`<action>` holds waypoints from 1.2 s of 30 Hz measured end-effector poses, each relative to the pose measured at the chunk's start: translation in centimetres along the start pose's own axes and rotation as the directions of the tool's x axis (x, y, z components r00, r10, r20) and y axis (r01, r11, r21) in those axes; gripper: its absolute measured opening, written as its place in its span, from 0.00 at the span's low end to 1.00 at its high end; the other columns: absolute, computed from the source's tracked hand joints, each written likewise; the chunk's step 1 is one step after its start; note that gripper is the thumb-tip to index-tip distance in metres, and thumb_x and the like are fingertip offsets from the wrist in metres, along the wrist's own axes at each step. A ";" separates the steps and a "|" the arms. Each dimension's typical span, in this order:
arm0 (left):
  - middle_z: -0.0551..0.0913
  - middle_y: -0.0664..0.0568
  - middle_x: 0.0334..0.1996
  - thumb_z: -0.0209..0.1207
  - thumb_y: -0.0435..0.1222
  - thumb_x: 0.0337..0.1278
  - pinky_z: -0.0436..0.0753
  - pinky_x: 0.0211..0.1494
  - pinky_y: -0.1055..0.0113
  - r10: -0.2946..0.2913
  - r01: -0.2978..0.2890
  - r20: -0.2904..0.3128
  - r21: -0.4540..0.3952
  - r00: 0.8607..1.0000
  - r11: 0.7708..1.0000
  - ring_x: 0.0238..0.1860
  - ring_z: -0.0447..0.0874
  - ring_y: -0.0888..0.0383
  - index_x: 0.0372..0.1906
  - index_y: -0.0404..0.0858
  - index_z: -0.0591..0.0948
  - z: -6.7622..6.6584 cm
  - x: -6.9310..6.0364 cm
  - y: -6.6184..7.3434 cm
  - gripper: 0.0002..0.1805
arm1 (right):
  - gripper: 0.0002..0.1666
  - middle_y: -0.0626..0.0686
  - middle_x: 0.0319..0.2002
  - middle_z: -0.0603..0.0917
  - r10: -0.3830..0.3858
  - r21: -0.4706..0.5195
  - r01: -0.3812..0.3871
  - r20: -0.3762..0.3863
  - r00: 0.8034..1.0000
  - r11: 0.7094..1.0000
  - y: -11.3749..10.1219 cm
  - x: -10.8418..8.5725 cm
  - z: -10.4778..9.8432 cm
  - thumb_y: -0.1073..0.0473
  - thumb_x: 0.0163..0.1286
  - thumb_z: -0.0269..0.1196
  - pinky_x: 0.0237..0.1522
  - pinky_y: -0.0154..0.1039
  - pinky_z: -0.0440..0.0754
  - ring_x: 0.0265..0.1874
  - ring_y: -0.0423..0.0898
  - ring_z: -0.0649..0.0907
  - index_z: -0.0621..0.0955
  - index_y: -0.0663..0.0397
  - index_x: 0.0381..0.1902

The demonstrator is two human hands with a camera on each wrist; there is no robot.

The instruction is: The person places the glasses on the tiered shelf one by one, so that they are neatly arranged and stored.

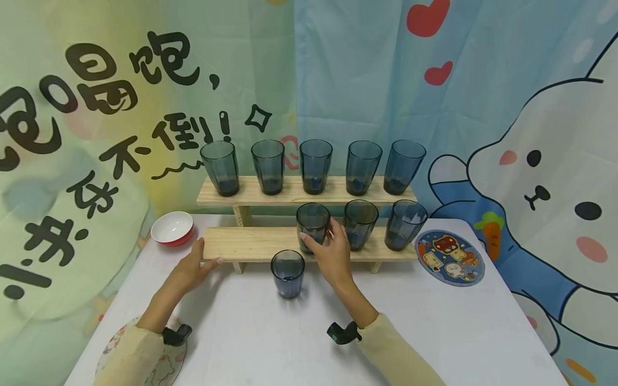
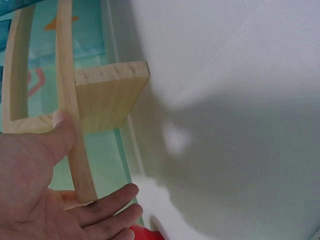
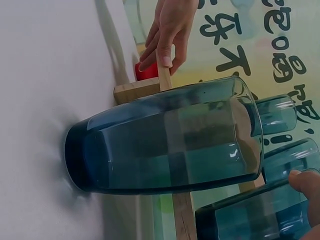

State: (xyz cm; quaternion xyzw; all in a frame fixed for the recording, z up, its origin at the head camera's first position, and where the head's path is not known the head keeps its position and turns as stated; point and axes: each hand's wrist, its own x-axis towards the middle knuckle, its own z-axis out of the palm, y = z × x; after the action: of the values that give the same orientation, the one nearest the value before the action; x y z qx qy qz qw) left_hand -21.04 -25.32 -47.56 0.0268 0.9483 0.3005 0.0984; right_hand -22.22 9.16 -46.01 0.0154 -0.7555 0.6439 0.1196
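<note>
My right hand (image 1: 333, 254) grips a blue-tinted drinking glass (image 1: 312, 217) at the lower tier of a two-tier wooden rack (image 1: 241, 244). Its thumb lies across the front of that glass, fingers at the right side. At the lower board's left end, my left hand (image 1: 188, 271) holds the board, with its thumb (image 2: 64, 130) on the front edge. Another blue glass (image 1: 288, 279) stands upright on the white table before the rack; it looms large in the right wrist view. Right of the held glass, two more glasses (image 1: 359, 228) stand on the lower tier.
Several matching glasses (image 1: 316, 166) line the upper tier. A red-and-white bowl (image 1: 172, 228) sits left of the rack, and a round blue patterned mat (image 1: 450, 258) lies to its right. Under the left forearm is a pale patterned round mat (image 1: 169, 364). Printed curtains (image 1: 357, 69) hang behind.
</note>
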 end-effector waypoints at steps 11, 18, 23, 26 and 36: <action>0.53 0.14 0.75 0.55 0.52 0.80 0.64 0.74 0.29 0.009 -0.009 -0.007 0.000 1.000 1.000 0.75 0.59 0.19 0.79 0.18 0.43 -0.2 -0.1 0.1 0.51 | 0.49 0.60 0.71 0.70 -0.019 -0.052 0.018 -0.016 1.000 0.998 0.3 0.0 0.6 0.49 0.67 0.77 0.79 0.45 0.65 0.75 0.53 0.71 0.67 0.59 0.79; 0.54 0.15 0.75 0.55 0.52 0.80 0.65 0.73 0.29 0.010 -0.010 -0.008 0.008 1.000 1.000 0.74 0.60 0.19 0.79 0.19 0.43 -0.1 -0.1 0.0 0.51 | 0.56 0.59 0.78 0.64 0.002 -0.065 -0.001 0.024 1.000 0.998 0.0 -0.7 -0.1 0.43 0.69 0.74 0.81 0.44 0.60 0.80 0.53 0.64 0.59 0.57 0.83; 0.54 0.14 0.75 0.55 0.52 0.80 0.65 0.73 0.29 0.012 -0.012 -0.008 0.005 1.000 1.000 0.74 0.61 0.19 0.79 0.19 0.43 -0.1 -0.1 -0.1 0.51 | 0.57 0.56 0.80 0.61 -0.003 -0.061 0.006 0.051 0.999 0.998 -0.2 -2.0 -1.0 0.41 0.70 0.73 0.82 0.42 0.58 0.82 0.50 0.61 0.57 0.54 0.84; 0.54 0.14 0.75 0.55 0.52 0.80 0.65 0.73 0.29 0.012 -0.012 -0.009 0.002 1.000 1.000 0.74 0.61 0.19 0.79 0.19 0.44 -0.1 -0.1 0.0 0.51 | 0.56 0.55 0.79 0.61 -0.033 -0.072 0.038 0.058 0.998 0.997 -0.1 -3.2 -1.5 0.41 0.71 0.72 0.82 0.42 0.59 0.81 0.50 0.62 0.57 0.54 0.84; 0.54 0.15 0.75 0.55 0.52 0.80 0.65 0.74 0.30 -0.001 0.001 -0.006 0.007 1.000 1.000 0.74 0.60 0.20 0.80 0.20 0.44 0.0 -0.1 0.1 0.50 | 0.51 0.55 0.74 0.69 -0.033 -0.003 0.033 0.124 0.992 0.999 1.8 -7.4 -1.5 0.48 0.67 0.77 0.76 0.31 0.64 0.77 0.48 0.70 0.65 0.59 0.79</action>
State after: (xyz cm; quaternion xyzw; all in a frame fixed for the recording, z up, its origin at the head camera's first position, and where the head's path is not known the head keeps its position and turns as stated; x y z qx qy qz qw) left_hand -20.97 -25.30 -47.47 0.0257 0.9496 0.2973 0.0958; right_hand -15.15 10.02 -49.02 0.0677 -0.7629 0.6376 0.0830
